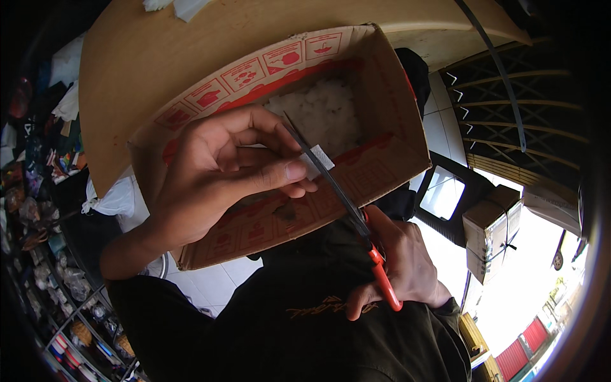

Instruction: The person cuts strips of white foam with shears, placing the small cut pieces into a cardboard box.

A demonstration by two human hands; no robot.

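Observation:
My left hand point(235, 156) pinches a small white piece point(320, 160), perhaps cloth or paper, between thumb and fingers. Red-handled scissors point(375, 254) are gripped in my right hand point(404, 258), their dark blades pointing up and left. The blades cross the white piece just beyond my left thumb tip; whether they have cut into it I cannot tell. Below both hands stands an open cardboard box point(398, 102) with red printed pictures on its flaps. Inside it lies a heap of white pieces point(321, 111), partly hidden by my left hand.
A tan tabletop point(121, 83) lies beyond the box. A tied white plastic bag point(114, 198) hangs at the left, near shelves crowded with packets point(63, 280). On the right are a strapped carton point(490, 232), a dark chair back point(445, 194) and a folding metal gate point(522, 95).

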